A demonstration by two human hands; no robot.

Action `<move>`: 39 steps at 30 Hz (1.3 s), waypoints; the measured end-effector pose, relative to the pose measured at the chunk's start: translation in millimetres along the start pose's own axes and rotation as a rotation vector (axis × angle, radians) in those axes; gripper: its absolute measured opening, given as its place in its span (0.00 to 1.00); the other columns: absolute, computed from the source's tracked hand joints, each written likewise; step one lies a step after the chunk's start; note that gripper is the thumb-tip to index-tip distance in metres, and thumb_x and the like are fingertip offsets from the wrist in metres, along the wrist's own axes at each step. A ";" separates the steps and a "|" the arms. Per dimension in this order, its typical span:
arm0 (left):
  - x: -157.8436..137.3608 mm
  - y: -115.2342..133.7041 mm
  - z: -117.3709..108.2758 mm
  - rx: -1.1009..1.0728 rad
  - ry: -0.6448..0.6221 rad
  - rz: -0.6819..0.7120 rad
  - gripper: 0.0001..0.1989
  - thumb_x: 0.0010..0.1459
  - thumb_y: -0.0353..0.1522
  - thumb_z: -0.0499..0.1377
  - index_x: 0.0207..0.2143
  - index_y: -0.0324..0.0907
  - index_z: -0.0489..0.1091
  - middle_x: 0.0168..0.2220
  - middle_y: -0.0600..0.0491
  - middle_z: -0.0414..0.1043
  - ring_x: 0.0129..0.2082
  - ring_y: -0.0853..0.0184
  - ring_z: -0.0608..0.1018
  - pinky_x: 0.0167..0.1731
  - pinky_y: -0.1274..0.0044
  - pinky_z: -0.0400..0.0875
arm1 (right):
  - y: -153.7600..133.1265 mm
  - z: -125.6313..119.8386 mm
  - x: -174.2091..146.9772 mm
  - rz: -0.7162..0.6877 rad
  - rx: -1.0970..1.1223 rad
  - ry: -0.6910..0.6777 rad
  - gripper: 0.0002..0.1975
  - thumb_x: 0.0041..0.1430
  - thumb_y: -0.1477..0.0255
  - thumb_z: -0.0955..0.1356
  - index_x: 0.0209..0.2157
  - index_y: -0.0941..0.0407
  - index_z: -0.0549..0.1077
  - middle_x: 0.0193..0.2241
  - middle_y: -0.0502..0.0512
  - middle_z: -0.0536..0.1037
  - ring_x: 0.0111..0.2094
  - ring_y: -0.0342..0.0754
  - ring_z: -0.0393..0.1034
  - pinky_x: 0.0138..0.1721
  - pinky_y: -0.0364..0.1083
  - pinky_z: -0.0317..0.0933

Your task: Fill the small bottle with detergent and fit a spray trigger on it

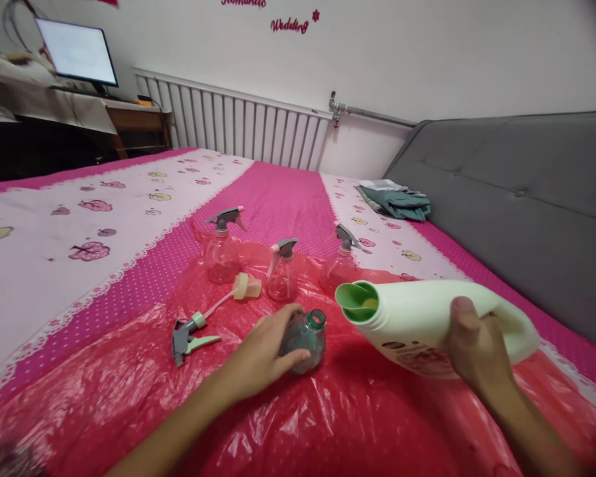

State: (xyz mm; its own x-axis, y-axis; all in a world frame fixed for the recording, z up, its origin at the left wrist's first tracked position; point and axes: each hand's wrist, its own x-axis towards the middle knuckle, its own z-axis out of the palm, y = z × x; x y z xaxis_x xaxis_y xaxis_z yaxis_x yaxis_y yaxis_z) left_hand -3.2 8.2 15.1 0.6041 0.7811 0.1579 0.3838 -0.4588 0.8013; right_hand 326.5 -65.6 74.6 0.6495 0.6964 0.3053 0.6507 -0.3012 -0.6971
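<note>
My left hand (268, 348) is wrapped round a small clear greenish bottle (314, 344) without a top, its open neck facing up and slightly tilted. In my right hand (477, 344) is a large pale green detergent jug (422, 311), held by its handle and tipped onto its side. The jug's green spout points left, a short way from the bottle's mouth; no liquid shows between them. Left of the bottle lies a grey and green spray trigger head (186, 334). Beside its tube sits a pale yellow cap (247, 286).
Three clear spray bottles with grey and pink triggers stand behind: left (222, 255), middle (281, 275), right (340, 265). Red plastic sheeting (367, 424) covers the near bed. Folded clothes (396, 199) lie near the grey headboard (516, 212). A person's sleeve (14, 69) shows by the monitor (77, 52).
</note>
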 end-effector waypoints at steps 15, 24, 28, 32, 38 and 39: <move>1.3 8.1 -0.2 -0.041 -0.022 0.027 0.24 0.66 0.36 0.64 0.62 0.49 0.65 0.61 0.45 0.74 0.60 0.49 0.76 0.61 0.55 0.68 | 3.4 -5.3 2.5 -0.105 -0.335 -0.064 0.39 0.51 0.36 0.56 0.29 0.57 0.74 0.30 0.76 0.76 0.43 0.73 0.74 0.49 0.65 0.68; 1.1 5.4 2.3 -0.042 -0.008 0.037 0.25 0.65 0.35 0.65 0.62 0.49 0.66 0.61 0.44 0.74 0.61 0.48 0.76 0.61 0.53 0.68 | -4.6 -6.8 1.9 -0.145 -0.423 -0.053 0.41 0.50 0.35 0.54 0.29 0.59 0.75 0.29 0.76 0.76 0.42 0.73 0.75 0.48 0.65 0.69; 1.2 6.8 3.0 -0.021 -0.013 0.026 0.24 0.65 0.36 0.65 0.61 0.48 0.66 0.61 0.43 0.75 0.61 0.47 0.76 0.62 0.54 0.68 | -11.1 -9.2 1.6 -0.132 -0.479 -0.081 0.43 0.50 0.37 0.52 0.31 0.61 0.75 0.33 0.80 0.76 0.45 0.77 0.75 0.53 0.70 0.67; 1.8 8.3 3.2 -0.007 -0.016 0.021 0.24 0.66 0.36 0.64 0.62 0.47 0.66 0.62 0.43 0.74 0.61 0.47 0.76 0.62 0.54 0.68 | -21.3 -13.6 2.0 -0.115 -0.557 -0.133 0.43 0.49 0.39 0.51 0.32 0.63 0.77 0.37 0.83 0.77 0.49 0.80 0.74 0.55 0.69 0.65; 1.8 8.6 2.4 -0.012 -0.015 0.028 0.24 0.66 0.36 0.64 0.62 0.48 0.66 0.61 0.44 0.75 0.61 0.48 0.76 0.62 0.54 0.68 | -38.1 -18.6 1.3 -0.077 -0.659 -0.202 0.48 0.47 0.42 0.50 0.39 0.69 0.79 0.40 0.84 0.78 0.52 0.81 0.73 0.57 0.66 0.64; 1.9 8.4 2.6 -0.011 -0.013 0.030 0.23 0.65 0.35 0.64 0.61 0.48 0.66 0.61 0.44 0.75 0.61 0.48 0.76 0.62 0.54 0.68 | -39.6 -18.9 1.2 -0.074 -0.665 -0.205 0.49 0.47 0.42 0.50 0.39 0.69 0.79 0.40 0.84 0.77 0.52 0.80 0.73 0.57 0.65 0.64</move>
State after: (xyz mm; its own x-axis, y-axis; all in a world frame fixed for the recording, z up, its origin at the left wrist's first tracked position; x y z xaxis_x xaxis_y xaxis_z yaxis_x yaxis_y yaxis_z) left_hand 3.0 4.8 20.6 0.6242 0.7615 0.1747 0.3575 -0.4773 0.8028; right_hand 308.9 -65.1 114.7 0.5493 0.8198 0.1621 0.8356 -0.5374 -0.1140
